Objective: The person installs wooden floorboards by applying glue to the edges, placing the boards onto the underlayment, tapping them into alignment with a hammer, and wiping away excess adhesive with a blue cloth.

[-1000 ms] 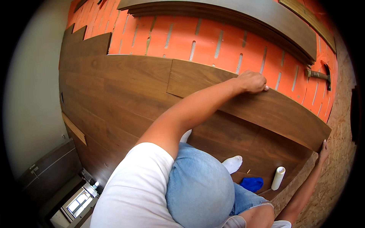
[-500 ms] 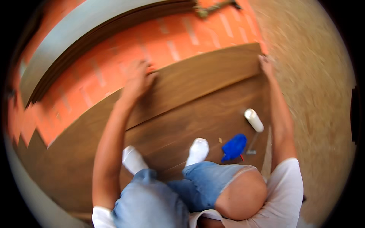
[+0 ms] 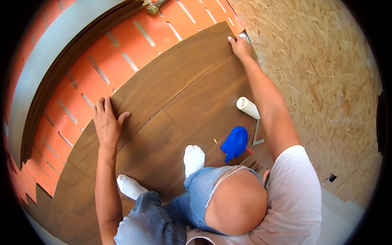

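1. Since a second ago, your view has swung round, so the brown wood-look floor plank [image 3: 175, 73] now slants up to the right across the orange slotted underlay [image 3: 122, 41].
2. The broad dark gap that showed along the plank's near edge has narrowed to a thin dark seam against the laid flooring [image 3: 163, 141].
3. Your left hand [image 3: 107, 124], a bent fist on the far edge then, now lies spread there, thumb held out over the wood and fingertips toward the underlay; it grips nothing.
4. Your right hand [image 3: 240, 47] remains at the plank's right end, digits curled against it, one tip on the top face; you cannot tell from this view whether it pinches.
5. Near your right forearm lie a white bottle [image 3: 248, 108], a metal square [image 3: 256, 132] and a blue cloth [image 3: 235, 143].
6. Beyond the underlay strip sits a stack of planks [image 3: 45, 77]; chipboard [image 3: 310, 61] spreads to your right.
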Motion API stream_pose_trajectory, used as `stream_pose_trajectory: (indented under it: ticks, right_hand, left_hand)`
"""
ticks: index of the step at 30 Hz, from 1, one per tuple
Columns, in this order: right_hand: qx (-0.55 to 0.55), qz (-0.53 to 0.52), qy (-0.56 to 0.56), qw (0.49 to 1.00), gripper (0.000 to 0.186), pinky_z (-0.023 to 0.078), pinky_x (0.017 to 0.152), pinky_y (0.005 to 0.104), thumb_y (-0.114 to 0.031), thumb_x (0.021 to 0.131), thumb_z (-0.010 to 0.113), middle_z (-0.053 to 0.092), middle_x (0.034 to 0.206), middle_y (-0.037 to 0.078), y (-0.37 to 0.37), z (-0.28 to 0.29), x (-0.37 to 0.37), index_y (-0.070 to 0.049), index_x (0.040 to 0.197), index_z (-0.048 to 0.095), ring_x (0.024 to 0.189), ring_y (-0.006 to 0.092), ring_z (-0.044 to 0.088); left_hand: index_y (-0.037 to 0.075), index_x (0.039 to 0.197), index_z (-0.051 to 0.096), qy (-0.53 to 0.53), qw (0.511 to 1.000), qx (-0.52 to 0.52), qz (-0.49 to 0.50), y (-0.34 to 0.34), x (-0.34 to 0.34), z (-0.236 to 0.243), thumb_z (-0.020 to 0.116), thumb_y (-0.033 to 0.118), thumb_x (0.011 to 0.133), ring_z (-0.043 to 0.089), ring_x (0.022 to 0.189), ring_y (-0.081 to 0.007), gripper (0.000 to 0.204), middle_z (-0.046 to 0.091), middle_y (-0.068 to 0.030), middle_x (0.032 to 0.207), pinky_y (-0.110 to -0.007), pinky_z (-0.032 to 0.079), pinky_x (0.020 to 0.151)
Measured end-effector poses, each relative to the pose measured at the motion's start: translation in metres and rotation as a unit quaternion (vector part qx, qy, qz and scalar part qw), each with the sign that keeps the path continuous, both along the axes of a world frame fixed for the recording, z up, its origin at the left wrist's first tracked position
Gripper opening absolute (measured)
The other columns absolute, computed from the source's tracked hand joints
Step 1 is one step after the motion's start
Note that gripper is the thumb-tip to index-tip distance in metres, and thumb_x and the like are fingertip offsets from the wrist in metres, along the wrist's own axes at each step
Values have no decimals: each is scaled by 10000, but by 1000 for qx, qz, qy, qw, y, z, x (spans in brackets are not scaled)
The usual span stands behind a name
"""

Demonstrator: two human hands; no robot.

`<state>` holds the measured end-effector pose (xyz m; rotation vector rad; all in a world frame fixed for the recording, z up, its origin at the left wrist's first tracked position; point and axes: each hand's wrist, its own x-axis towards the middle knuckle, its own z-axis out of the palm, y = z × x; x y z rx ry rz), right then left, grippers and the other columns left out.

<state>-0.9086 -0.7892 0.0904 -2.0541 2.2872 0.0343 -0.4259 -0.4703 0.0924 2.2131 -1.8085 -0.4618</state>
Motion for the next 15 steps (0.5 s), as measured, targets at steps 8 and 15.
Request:
stream_pose_trajectory:
  ticks: [8, 15]
  right_hand:
    - [-30, 8, 0, 1000, 558, 457, 1035, 509, -491, 953, 652, 585, 1296, 266, 3, -22, -14, -79, 1329, 641, 1215, 438, 562]
    - [8, -16, 44, 999, 567, 485, 1001, 494, -453, 965, 655, 630, 1268, 244, 1, -6, 0, -24, 1336, 638, 1167, 408, 612]
  left_hand:
    - [-62, 1380, 504, 24, 998, 54, -16, -4, -3, 5, 947, 342, 616, 476, 1270, -401, 971, 503, -221, 1385, -475, 428, 1088]
    - [-81, 1343, 495, 26, 996, 81, -10, -12, -3, 23, 978, 372, 515, 458, 1257, -392, 1060, 494, -198, 1322, -479, 404, 1087]
